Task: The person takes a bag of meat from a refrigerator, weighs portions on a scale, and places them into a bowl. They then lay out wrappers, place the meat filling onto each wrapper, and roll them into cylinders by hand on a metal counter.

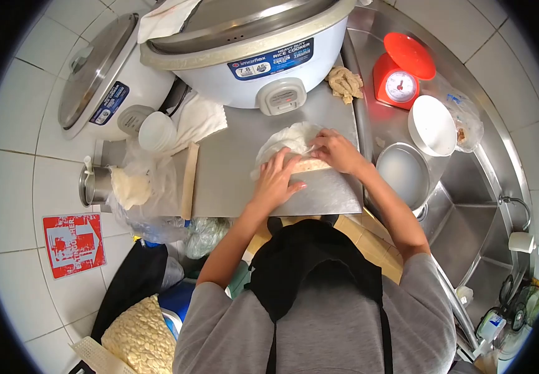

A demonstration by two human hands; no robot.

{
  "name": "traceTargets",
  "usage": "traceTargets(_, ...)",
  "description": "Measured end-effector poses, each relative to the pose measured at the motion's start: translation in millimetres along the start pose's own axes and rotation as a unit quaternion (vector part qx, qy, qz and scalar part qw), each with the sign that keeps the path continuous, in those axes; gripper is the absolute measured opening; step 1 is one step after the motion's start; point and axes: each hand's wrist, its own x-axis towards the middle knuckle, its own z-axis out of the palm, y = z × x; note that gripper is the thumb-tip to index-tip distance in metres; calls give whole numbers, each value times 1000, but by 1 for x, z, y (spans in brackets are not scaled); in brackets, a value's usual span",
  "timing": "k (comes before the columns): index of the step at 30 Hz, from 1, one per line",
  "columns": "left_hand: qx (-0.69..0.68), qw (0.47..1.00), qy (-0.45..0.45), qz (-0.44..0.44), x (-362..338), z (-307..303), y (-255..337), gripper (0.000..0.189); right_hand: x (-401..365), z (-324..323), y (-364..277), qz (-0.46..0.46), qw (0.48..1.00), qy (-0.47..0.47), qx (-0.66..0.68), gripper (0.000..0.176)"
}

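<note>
A thin, crumpled white sheet (285,138), like a soft wrapper, lies on the steel counter in front of me. Along its near side runs a pale, speckled roll-shaped strip (310,165). My left hand (274,184) rests over the left end of the strip, fingers stretched out and thumb apart. At the right end, my right hand (336,151) pinches the sheet's edge between bent fingers. Both hands partly hide the sheet and the strip.
Behind stand two big rice cookers (213,62). A wooden stick (189,181) and a plastic bag with pale sheets (133,187) lie left. Rightward are a red scale (397,84), a white bowl (431,124), a pot of cloudy liquid (402,177) and a sink (469,230).
</note>
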Motion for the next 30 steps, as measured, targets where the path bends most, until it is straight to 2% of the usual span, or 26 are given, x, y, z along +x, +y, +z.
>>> traceTargets(4,-28,999,-5,-17,-1,2,3,63,17,8,8,-14,999,0,-36,15)
traceTargets(6,-32,999,-7,-26,1,-1,4,58,20,10,-5,82,979,186,-11,12)
traceTargets(9,-14,999,-3,-30,6,-2,4,51,3,0,-29,47,983,179,-4,12)
traceTargets(10,-15,999,-1,-32,6,-5,2,51,-11,5,-27,11,992,126,-8,20)
traceTargets(11,-34,999,-20,-37,10,-11,1,45,-16,4,-28,8,992,126,-15,20)
traceTargets(13,-60,996,-44,-44,15,-15,-1,39,-30,4,-30,-23,996,45,-73,30)
traceTargets(15,-71,990,-106,-64,29,-19,-10,30,-32,5,-28,-2,998,24,-64,37)
traceTargets(17,-36,994,-95,-42,52,-21,-4,27,-29,2,-33,0,994,40,-98,35)
traceTargets(19,-54,986,-140,77,84,-16,-3,25,-30,3,-34,-3,994,42,-100,33)
traceTargets(20,-54,986,-140,73,99,-7,-10,25,-29,3,-34,-6,993,47,-108,31)
traceTargets(22,-44,983,-68,165,118,15,-30,23,-27,4,-36,10,993,39,-115,32)
traceTargets(25,-96,982,-103,123,132,5,-49,24,-24,10,-40,17,988,25,-149,33)
traceTargets(27,-75,982,-74,154,135,13,-60,25,-15,17,-47,8,985,17,-174,33)
traceTargets(29,-41,963,-2,268,138,18,-64,25,-4,28,-60,-42,993,20,-108,28)
traceTargets(30,-44,963,-3,266,141,20,-67,25,3,34,-62,-41,993,17,-108,28)
